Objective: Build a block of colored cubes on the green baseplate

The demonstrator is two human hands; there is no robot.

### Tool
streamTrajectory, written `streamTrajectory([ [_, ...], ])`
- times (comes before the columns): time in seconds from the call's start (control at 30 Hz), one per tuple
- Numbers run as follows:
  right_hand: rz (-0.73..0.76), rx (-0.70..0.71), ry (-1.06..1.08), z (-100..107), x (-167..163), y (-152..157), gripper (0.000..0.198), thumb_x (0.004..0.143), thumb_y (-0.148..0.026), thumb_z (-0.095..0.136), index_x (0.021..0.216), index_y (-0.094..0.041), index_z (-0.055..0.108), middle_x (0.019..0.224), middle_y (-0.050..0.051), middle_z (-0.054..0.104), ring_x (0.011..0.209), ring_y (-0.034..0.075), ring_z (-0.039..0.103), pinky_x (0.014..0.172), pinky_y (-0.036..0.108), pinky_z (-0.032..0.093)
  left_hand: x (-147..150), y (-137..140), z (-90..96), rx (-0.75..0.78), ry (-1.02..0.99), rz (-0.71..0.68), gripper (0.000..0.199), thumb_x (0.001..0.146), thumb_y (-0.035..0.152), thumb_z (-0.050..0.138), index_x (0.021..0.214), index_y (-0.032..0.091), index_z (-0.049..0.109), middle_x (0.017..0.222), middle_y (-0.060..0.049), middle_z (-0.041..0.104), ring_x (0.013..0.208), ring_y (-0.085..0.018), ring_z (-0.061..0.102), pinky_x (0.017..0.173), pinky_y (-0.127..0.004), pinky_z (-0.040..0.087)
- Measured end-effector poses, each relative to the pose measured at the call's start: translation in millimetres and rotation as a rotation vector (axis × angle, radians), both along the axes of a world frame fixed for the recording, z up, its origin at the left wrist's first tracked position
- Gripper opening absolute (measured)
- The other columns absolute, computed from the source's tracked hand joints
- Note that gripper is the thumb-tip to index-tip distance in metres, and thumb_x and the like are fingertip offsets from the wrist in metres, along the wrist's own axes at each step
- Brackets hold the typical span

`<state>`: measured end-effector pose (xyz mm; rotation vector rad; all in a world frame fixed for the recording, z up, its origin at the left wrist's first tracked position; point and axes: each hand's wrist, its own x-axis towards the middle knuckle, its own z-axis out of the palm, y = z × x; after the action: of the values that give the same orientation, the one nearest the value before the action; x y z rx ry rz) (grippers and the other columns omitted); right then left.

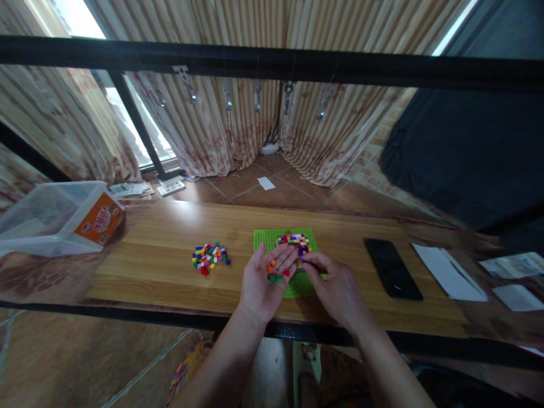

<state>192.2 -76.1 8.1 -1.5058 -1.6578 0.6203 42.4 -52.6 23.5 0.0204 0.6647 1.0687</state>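
My left hand (261,289) is palm up and cupped, with a few small orange toy bricks (271,265) and a red one (287,273) resting in it. Small green bricks (275,278) show at the same palm's lower edge. Thumb and forefinger of my right hand (338,286) are pinched at a small purple brick (303,261), beside the block of multicoloured bricks (293,239). That block stands on a bright green studded baseplate (264,235). My hands cover part of the block and of the plate.
Left of the plate lies a loose pile of coloured bricks (210,255). A black phone (393,269) and white paper (450,272) lie at the right. A clear plastic box (55,218) stands at the far left. A dark metal bar (272,61) crosses beyond the wooden tabletop (161,277).
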Motion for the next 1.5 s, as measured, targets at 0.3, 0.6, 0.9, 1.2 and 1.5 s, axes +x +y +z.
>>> streamTrajectory([
  [0.3, -0.248, -0.044, 0.102, -28.0, 26.5, 23.4, 0.017, 0.079, -0.032, 0.058, 0.083, -0.019, 0.069, 0.081, 0.005, 0.073, 0.076, 0.022, 0.066, 0.073, 0.036, 0.048, -9.2, 7.0, -1.0, -0.088, 0.032, 0.229, 0.028, 0.088, 0.030, 0.052, 0.086, 0.006, 0.066, 0.084, -0.016, 0.067, 0.078, -0.017, 0.066, 0.070, -0.025, 0.058],
  [0.6, -0.250, -0.036, 0.281, -42.7, 27.7, 32.8, 0.018, 0.072, -0.035, 0.067, 0.079, -0.020, 0.074, 0.083, 0.005, 0.075, 0.078, 0.022, 0.067, 0.075, 0.037, 0.051, -9.1, 7.1, -2.3, -0.099, 0.023, 0.235, 0.024, 0.087, 0.028, 0.053, 0.087, 0.008, 0.067, 0.079, -0.013, 0.066, 0.074, -0.015, 0.065, 0.066, -0.023, 0.057],
  [0.9, -0.277, -0.085, 0.378, -40.0, 24.2, 34.4, 0.016, 0.067, -0.033, 0.070, 0.077, -0.022, 0.076, 0.082, 0.005, 0.076, 0.079, 0.022, 0.069, 0.077, 0.039, 0.053, -8.8, 6.2, -3.3, -0.081, 0.038, 0.210, 0.025, 0.088, 0.028, 0.052, 0.082, 0.008, 0.067, 0.080, -0.013, 0.066, 0.073, -0.015, 0.065, 0.065, -0.023, 0.057],
  [1.2, -0.298, -0.166, 0.751, -52.2, 21.2, 41.5, 0.018, 0.056, -0.029, 0.078, 0.072, -0.020, 0.075, 0.073, 0.004, 0.075, 0.065, 0.019, 0.065, 0.068, 0.036, 0.054, -4.5, 3.2, -3.5, -0.089, 0.044, 0.181, 0.025, 0.087, 0.029, 0.054, 0.080, 0.009, 0.067, 0.079, -0.012, 0.067, 0.071, -0.014, 0.064, 0.065, -0.022, 0.056],
  [1.5, -0.319, -0.155, 0.730, -51.2, 17.2, 41.2, 0.018, 0.058, -0.030, 0.077, 0.072, -0.018, 0.074, 0.070, 0.004, 0.072, 0.061, 0.017, 0.063, 0.064, 0.034, 0.053, 3.5, -2.0, -3.5, -0.020, 0.033, 0.023, 0.035, 0.088, 0.037, 0.052, 0.089, 0.006, 0.068, 0.090, -0.016, 0.069, 0.082, -0.017, 0.066, 0.078, -0.026, 0.054],
])
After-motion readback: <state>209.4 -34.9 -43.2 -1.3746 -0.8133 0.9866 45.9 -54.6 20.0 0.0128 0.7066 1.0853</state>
